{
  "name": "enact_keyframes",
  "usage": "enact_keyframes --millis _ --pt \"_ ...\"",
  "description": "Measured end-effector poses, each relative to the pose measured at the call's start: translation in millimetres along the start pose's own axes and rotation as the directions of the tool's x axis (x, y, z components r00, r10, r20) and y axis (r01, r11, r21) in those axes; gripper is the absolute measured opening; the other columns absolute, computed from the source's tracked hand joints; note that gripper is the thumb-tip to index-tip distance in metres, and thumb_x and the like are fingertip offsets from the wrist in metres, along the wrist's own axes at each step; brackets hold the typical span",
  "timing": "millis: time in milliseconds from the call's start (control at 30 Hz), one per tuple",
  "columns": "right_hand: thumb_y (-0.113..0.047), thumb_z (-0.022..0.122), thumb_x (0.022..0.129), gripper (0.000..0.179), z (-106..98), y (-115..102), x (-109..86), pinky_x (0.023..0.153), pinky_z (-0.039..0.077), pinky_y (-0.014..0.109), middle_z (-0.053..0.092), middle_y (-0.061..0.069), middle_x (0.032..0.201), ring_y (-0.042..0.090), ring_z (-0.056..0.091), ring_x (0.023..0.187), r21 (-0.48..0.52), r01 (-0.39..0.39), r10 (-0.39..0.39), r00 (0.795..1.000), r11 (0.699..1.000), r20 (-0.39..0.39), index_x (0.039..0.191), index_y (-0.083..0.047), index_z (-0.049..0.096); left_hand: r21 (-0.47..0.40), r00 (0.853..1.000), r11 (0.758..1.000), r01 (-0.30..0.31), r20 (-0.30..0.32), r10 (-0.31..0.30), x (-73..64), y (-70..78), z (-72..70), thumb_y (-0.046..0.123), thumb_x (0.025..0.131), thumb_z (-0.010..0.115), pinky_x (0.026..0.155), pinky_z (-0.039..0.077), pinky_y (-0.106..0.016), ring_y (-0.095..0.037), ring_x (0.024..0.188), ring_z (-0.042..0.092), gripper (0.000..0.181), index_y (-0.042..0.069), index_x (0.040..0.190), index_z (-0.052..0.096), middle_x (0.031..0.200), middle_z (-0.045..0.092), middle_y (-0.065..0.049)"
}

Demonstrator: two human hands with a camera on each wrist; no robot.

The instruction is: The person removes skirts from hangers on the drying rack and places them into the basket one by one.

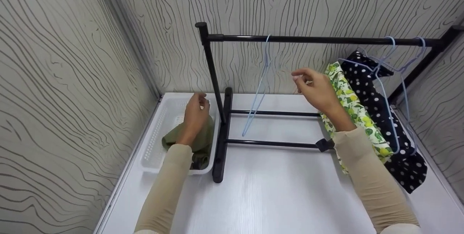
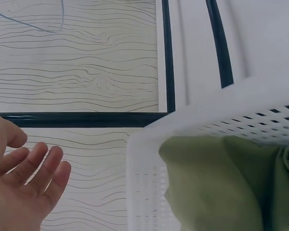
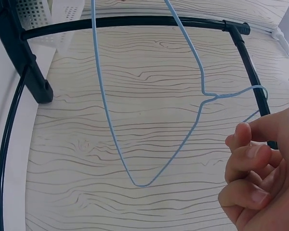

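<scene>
My left hand hovers over the white plastic basket, fingers loosely bent, with nothing in it. Inside the basket lies a folded olive-green cloth, partly hidden by my forearm in the head view. My right hand is raised in front of the black rack, its fingers loosely curled and holding nothing. To the left of that hand, a bare light-blue wire hanger hangs from the rack's top rail. The right wrist view shows the hanger's hook over the rail, close to my fingertips.
At the rack's right end hang a lemon-print cloth and a black polka-dot cloth with blue hangers. The rack's left foot stands beside the basket on the white table. Wood-grain panels enclose the space.
</scene>
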State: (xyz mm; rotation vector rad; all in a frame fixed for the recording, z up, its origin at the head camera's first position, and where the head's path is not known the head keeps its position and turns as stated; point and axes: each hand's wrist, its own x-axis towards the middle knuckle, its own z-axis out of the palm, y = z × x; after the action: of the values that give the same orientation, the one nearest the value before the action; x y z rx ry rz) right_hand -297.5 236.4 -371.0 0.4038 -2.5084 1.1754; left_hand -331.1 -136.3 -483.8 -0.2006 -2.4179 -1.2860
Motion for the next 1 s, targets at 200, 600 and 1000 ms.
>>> enact_keyframes --millis 200,600,1000 --pt "-0.025 0.057 0.112 0.032 -12.2 3.2 -5.7 0.064 0.045 0.013 0.069 0.007 0.084 0.002 0.06 0.068 -0.047 -0.002 0.0 1.0 0.999 -0.031 0.13 -0.002 0.071 -0.032 1.0 0.999 -0.009 -0.006 0.009 10.0 16.5 0.9 0.007 0.108 0.057 0.096 0.057 -0.047 -0.032 0.111 0.068 0.024 -0.002 0.13 0.061 0.119 0.066 -0.018" --pt "-0.021 0.059 0.111 0.027 -30.7 4.9 -11.0 0.062 0.045 0.008 0.073 0.013 0.087 -0.005 0.059 0.063 -0.083 0.046 -0.053 0.995 0.996 -0.088 0.121 -0.001 0.074 -0.15 0.998 0.988 0.042 0.046 -0.036 29.6 31.4 4.6 0.007 0.11 0.054 0.108 0.054 -0.047 -0.034 0.131 0.063 0.044 -0.003 0.151 0.045 0.144 0.057 -0.021" --pt "-0.028 0.059 0.111 0.031 -56.0 13.9 -19.2 0.06 0.046 0.01 0.068 -0.005 0.082 0.0 0.06 0.064 -0.094 -0.001 -0.01 0.993 0.996 -0.116 0.121 -0.003 0.075 -0.216 0.996 0.975 0.055 0.084 -0.038 38.1 36.6 10.4 0.005 0.11 0.052 0.107 0.057 -0.044 -0.037 0.131 0.065 0.047 -0.007 0.154 0.04 0.143 0.059 -0.026"
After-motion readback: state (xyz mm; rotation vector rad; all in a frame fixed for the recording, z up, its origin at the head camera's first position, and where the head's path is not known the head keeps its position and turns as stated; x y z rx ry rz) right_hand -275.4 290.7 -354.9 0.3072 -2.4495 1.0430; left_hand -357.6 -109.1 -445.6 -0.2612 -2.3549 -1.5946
